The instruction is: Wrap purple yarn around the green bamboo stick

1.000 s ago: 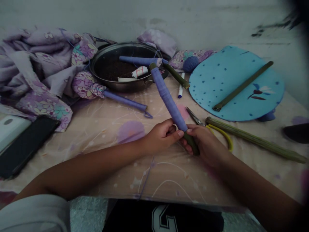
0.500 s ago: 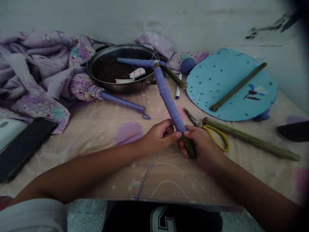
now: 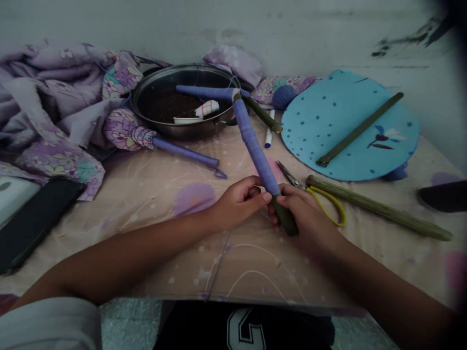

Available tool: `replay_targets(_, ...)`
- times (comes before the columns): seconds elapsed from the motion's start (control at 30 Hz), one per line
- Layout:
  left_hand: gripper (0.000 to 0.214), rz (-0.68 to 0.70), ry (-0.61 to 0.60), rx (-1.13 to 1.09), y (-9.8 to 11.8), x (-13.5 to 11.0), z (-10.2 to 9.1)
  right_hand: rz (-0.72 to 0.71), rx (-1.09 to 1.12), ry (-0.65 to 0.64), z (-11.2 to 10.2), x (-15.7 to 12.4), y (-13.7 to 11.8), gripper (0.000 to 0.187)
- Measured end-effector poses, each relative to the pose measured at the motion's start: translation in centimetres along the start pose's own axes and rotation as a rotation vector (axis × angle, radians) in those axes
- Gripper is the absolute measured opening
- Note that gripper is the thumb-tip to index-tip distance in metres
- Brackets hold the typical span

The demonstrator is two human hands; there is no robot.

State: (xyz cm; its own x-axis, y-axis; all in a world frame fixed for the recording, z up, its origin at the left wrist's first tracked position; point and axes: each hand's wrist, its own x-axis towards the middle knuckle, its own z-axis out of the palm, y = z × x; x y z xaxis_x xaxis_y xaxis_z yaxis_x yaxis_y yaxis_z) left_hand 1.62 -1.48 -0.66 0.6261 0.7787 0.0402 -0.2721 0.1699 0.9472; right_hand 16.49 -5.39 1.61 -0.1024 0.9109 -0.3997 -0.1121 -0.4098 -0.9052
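I hold a green stick [image 3: 255, 150] that is wrapped in purple yarn along most of its length. My right hand [image 3: 304, 216] is closed round its bare green lower end. My left hand [image 3: 239, 199] is closed beside it, thumb and fingers pinched at the edge of the purple wrapping. The stick's far end rests by the rim of a metal pan [image 3: 153, 119]. A thin purple thread [image 3: 219, 265] runs from my hands down over the table's front edge.
Yellow-handled scissors [image 3: 321, 199] and a bare green stick [image 3: 379, 209] lie right of my hands. A blue round fan [image 3: 346, 121] carries another stick. Two more wrapped sticks, a marker [image 3: 269, 131], a yarn ball [image 3: 282, 96], floral cloth [image 3: 54, 116] and a phone [image 3: 32, 221] lie about.
Both hands and the wrapped stick have shifted slightly up and to the left; the grip stays the same.
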Motion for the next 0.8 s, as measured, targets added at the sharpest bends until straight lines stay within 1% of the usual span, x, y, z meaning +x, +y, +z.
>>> replay_targets(0.1, 0.032, 0.016, -0.039, -0.046, -0.04, 0.0, 0.03, -0.011, -0.012, 0.042, -0.17, 0.13, 0.37, 0.007)
replay_targets(0.2, 0.035, -0.024, 0.0, 0.041, -0.16, -0.05, -0.11, -0.019, -0.007, 0.06, -0.2, 0.16, 0.56, 0.007)
replay_targets(0.27, 0.034, -0.046, 0.022, 0.073, -0.24, -0.07, -0.21, -0.019, 0.005, 0.043, -0.16, 0.11, 0.52, 0.007)
replay_targets(0.43, 0.031, -0.03, -0.008, -0.03, -0.33, -0.02, -0.23, -0.022, 0.062, -0.046, -0.26, 0.02, 0.31, 0.009)
replay_targets(0.5, 0.031, -0.011, -0.02, -0.013, -0.29, -0.03, -0.21, -0.025, 0.042, -0.042, -0.37, 0.06, 0.37, 0.009)
replay_targets(0.57, 0.031, -0.002, -0.013, 0.067, -0.22, -0.05, -0.24, -0.014, -0.006, -0.018, -0.42, 0.13, 0.45, 0.007)
replay_targets(0.63, 0.031, 0.005, -0.004, 0.133, -0.15, -0.06, -0.31, 0.021, -0.031, -0.016, -0.37, 0.19, 0.45, 0.011)
replay_targets(0.7, 0.033, 0.011, -0.026, 0.128, -0.08, -0.04, -0.36, 0.048, -0.036, -0.032, -0.25, 0.21, 0.32, 0.014)
replay_targets(0.8, 0.032, 0.009, -0.072, 0.063, 0.06, 0.02, -0.3, 0.006, -0.111, -0.036, -0.18, 0.1, 0.07, 0.018)
